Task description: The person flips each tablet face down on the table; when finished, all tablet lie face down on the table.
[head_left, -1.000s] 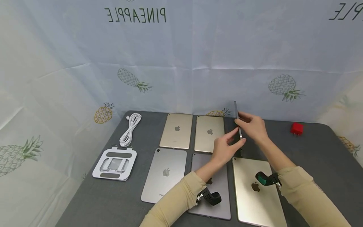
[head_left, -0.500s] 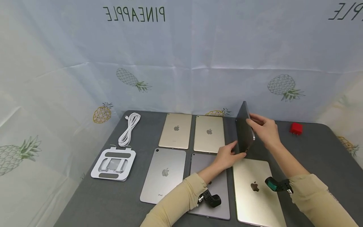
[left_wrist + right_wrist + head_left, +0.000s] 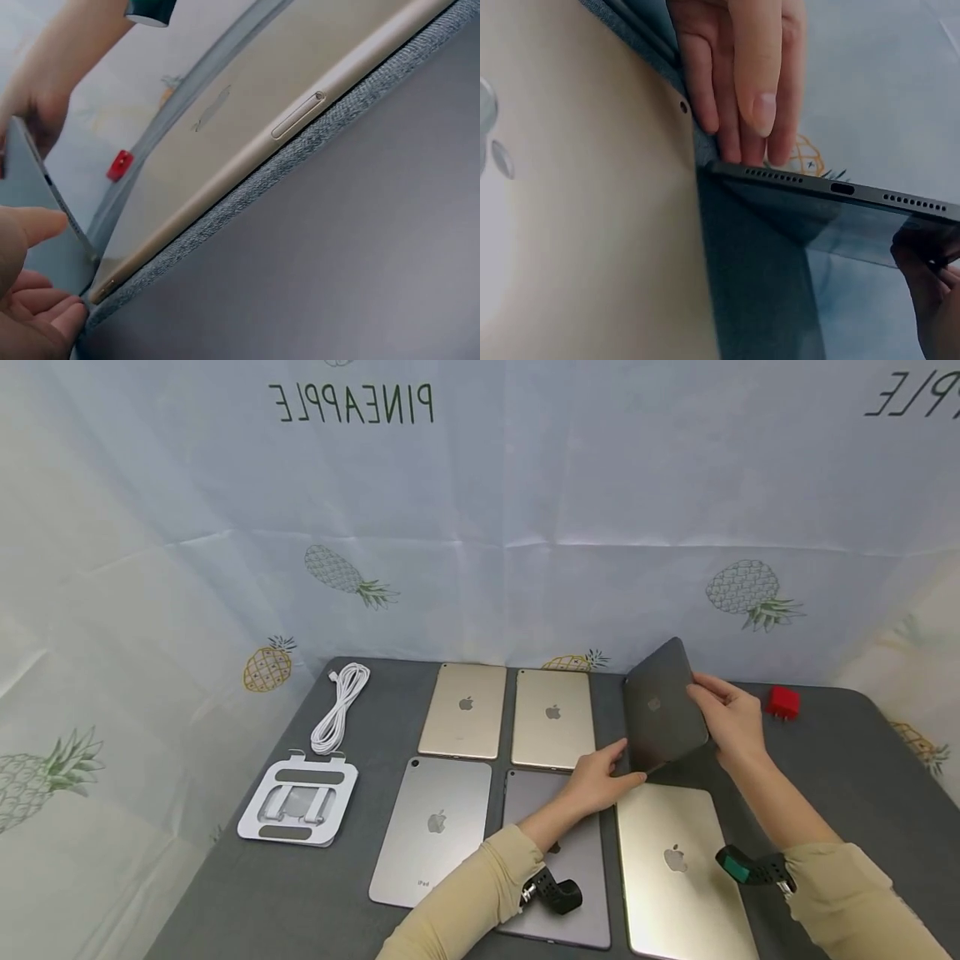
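Note:
A dark grey tablet [image 3: 660, 722] stands tilted on its left long edge at the back of the table, its logo side facing up and left. My right hand [image 3: 731, 718] pinches its raised right edge between thumb and fingers. At its lower left corner is my left hand [image 3: 600, 777], fingers nearly straight and thumb apart. In the right wrist view, the left hand's fingertips [image 3: 761, 116] reach right to the tablet's bottom edge [image 3: 840, 187], which has speaker holes and a port. A large gold tablet [image 3: 678, 868] lies just in front, seen edge-on in the left wrist view.
Two smaller gold tablets [image 3: 465, 714] lie in the back row. A silver tablet [image 3: 435, 835] and a grey tablet [image 3: 577, 893], partly under the left arm, lie in front. Left are a white folding stand [image 3: 300, 797] and coiled white cable [image 3: 341, 706]; right, a red charger [image 3: 783, 702].
The dark tablet has gone from nearly upright and edge-on to leaning right, its back now showing. My right hand moved right and slightly down with it; the left hand shifted slightly right and down.

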`<state>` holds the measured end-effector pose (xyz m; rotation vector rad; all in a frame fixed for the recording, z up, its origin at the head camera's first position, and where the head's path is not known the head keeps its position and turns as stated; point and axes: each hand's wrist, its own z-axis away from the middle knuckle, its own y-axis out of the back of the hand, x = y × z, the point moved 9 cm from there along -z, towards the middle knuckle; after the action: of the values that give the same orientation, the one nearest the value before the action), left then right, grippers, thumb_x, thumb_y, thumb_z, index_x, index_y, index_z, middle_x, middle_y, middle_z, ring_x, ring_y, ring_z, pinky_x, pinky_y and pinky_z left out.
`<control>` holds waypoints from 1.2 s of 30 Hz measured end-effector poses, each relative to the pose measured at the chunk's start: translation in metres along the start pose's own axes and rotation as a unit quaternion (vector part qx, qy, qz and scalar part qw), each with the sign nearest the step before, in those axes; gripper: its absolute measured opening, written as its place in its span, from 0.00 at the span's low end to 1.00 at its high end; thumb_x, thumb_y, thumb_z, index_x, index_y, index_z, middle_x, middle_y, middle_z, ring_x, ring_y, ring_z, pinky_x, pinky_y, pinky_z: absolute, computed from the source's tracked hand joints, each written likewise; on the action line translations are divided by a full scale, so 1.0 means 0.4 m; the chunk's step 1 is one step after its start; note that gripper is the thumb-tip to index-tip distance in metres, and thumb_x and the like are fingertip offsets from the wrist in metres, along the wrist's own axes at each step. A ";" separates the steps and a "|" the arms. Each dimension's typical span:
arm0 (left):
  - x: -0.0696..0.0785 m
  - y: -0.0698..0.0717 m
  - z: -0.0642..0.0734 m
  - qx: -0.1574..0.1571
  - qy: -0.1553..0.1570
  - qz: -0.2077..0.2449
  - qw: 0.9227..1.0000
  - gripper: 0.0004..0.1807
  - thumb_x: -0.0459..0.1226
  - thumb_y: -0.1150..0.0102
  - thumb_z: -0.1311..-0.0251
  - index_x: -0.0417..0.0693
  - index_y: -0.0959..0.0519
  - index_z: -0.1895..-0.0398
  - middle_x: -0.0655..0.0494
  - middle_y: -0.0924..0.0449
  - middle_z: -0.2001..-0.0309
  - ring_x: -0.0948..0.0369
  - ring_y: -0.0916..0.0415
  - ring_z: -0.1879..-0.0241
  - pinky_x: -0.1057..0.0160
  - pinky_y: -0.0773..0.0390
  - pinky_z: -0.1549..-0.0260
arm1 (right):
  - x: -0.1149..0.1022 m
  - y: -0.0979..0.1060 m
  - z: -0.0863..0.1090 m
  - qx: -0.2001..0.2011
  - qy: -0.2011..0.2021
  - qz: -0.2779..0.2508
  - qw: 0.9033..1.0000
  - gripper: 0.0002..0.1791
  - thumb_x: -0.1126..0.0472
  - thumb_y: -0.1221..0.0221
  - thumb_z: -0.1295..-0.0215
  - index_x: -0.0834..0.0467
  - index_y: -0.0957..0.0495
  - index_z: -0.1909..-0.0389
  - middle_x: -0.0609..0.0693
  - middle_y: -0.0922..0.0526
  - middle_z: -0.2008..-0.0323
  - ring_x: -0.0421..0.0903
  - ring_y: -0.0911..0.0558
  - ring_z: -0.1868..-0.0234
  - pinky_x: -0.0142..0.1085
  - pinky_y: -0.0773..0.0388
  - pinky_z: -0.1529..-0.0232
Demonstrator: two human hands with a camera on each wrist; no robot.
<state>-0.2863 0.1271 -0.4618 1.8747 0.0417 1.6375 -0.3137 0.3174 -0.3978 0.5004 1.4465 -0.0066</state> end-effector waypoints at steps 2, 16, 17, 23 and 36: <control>-0.001 -0.001 0.002 -0.001 0.001 0.004 1.000 0.34 0.44 0.38 0.36 0.43 0.35 0.29 0.49 0.31 0.33 0.55 0.27 0.41 0.70 0.27 0.47 | 0.028 0.007 -0.004 -0.002 -0.031 -0.061 0.998 0.32 0.47 0.43 0.31 0.55 0.33 0.30 0.44 0.25 0.39 0.43 0.26 0.42 0.31 0.24 0.47; 0.029 0.014 0.009 0.034 -0.080 -0.097 0.992 0.31 0.32 0.41 0.36 0.34 0.36 0.31 0.41 0.34 0.33 0.54 0.36 0.33 0.67 0.36 0.37 | 0.147 -0.020 -0.004 -0.016 -0.073 0.003 0.997 0.32 0.53 0.54 0.26 0.61 0.45 0.26 0.61 0.38 0.31 0.47 0.28 0.45 0.36 0.26 0.50; 0.030 0.015 0.009 0.035 -0.081 -0.098 0.991 0.31 0.32 0.42 0.36 0.34 0.36 0.31 0.40 0.34 0.33 0.54 0.36 0.33 0.67 0.36 0.37 | 0.150 -0.025 -0.003 -0.023 -0.068 0.017 0.997 0.32 0.53 0.55 0.26 0.62 0.46 0.25 0.64 0.40 0.30 0.52 0.30 0.41 0.41 0.28 0.45; 0.032 0.020 0.010 0.035 -0.090 -0.101 0.990 0.30 0.28 0.44 0.37 0.32 0.36 0.31 0.39 0.34 0.33 0.53 0.36 0.33 0.67 0.36 0.37 | 0.155 -0.035 0.004 -0.077 -0.023 0.142 0.987 0.34 0.56 0.56 0.26 0.71 0.49 0.28 0.74 0.42 0.32 0.69 0.40 0.34 0.61 0.38 0.38; 0.021 0.013 0.006 0.012 -0.079 -0.102 0.992 0.28 0.32 0.45 0.35 0.35 0.34 0.32 0.39 0.35 0.33 0.55 0.33 0.35 0.68 0.32 0.41 | 0.114 -0.038 0.006 -0.111 0.099 0.312 0.938 0.31 0.57 0.54 0.28 0.81 0.39 0.38 0.78 0.31 0.45 0.74 0.31 0.45 0.63 0.31 0.48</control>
<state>-0.2842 0.1256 -0.4521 1.9439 0.1812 1.3547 -0.3094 0.3163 -0.4456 0.7690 1.4040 0.7246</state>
